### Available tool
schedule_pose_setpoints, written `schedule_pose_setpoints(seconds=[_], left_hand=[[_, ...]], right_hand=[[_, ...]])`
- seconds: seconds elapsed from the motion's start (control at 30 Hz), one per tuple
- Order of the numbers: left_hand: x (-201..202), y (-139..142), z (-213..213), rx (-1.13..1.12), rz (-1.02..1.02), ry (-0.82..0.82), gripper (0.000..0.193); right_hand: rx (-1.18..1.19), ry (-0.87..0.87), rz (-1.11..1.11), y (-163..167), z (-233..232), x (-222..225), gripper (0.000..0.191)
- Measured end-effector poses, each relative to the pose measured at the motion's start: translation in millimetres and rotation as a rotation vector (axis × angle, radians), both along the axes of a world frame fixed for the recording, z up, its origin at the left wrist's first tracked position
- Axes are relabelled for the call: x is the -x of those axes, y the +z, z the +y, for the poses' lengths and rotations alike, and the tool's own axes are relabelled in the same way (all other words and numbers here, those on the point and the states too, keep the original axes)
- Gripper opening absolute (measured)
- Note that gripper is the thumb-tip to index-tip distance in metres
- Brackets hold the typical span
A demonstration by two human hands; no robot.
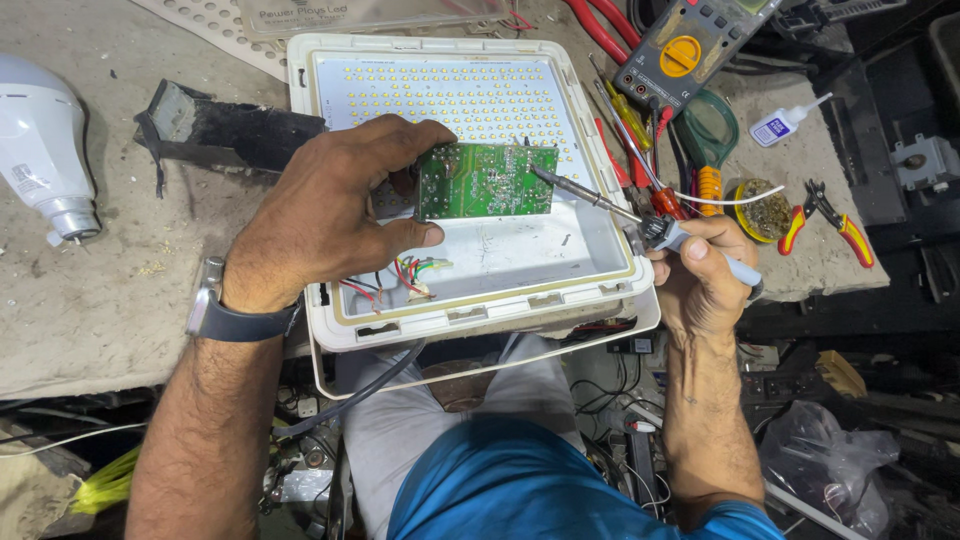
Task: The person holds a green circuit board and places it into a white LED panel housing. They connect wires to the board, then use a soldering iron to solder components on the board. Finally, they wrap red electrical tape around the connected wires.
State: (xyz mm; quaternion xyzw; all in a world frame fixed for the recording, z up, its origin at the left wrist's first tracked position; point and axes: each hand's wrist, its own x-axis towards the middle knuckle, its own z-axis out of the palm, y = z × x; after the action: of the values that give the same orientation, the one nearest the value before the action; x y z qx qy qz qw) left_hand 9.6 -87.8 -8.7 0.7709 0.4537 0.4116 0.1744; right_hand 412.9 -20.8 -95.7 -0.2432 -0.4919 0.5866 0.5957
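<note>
My left hand (325, 210) grips a green circuit board (487, 180) by its left edge, holding it above a white square LED light panel (600, 215) with rows of small yellow LEDs. My right hand (700, 275) holds a soldering iron (655, 228) by its grey handle; the metal tip touches the board's right edge. Red, green and white wires (410, 275) lie in the panel's lower tray below my left thumb. A dark watch sits on my left wrist.
A yellow-dial multimeter (690, 45) lies at the top right, with screwdrivers (625, 110), a glue bottle (785, 125), a tin of brass wool (765, 210) and red-handled pliers (830, 225) near it. A white bulb (40, 140) lies at the far left, a black block (225, 125) beside the panel.
</note>
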Motion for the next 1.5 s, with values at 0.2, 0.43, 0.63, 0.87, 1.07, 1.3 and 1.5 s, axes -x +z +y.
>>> schedule_pose_setpoints(seconds=[0.2,0.43,0.63,0.87,1.07,1.3,1.5], left_hand=[[0.2,-1.3,0.5,-0.009,0.0,0.0,0.075],[-0.3,-1.4,0.9,0.002,-0.004,0.002,0.076],[-0.8,-0.6,0.8,0.019,0.003,0.014,0.077],[-0.8,-0.6,0.7,-0.019,0.004,0.005,0.077],[-0.4,-0.8,0.4,0.022,0.003,0.012,0.077],[-0.7,-1.2,0.6,0.026,-0.001,0.009,0.076],[-0.3,-1.3,0.8,0.008,0.004,-0.001,0.075]], right_hand=[[0.006,0.002,0.014,0.3,-0.1,0.7,0.024],[-0.018,0.006,0.006,0.7,0.4,2.1,0.025],[-0.039,0.007,0.071,-1.9,0.0,6.3,0.026],[-0.021,-0.019,0.056,-1.1,0.4,7.6,0.025],[-0.021,-0.039,0.021,1.6,-0.1,9.4,0.027],[-0.019,-0.057,0.01,3.7,-0.9,10.4,0.026],[-0.001,-0.041,0.014,3.3,1.0,7.5,0.025]])
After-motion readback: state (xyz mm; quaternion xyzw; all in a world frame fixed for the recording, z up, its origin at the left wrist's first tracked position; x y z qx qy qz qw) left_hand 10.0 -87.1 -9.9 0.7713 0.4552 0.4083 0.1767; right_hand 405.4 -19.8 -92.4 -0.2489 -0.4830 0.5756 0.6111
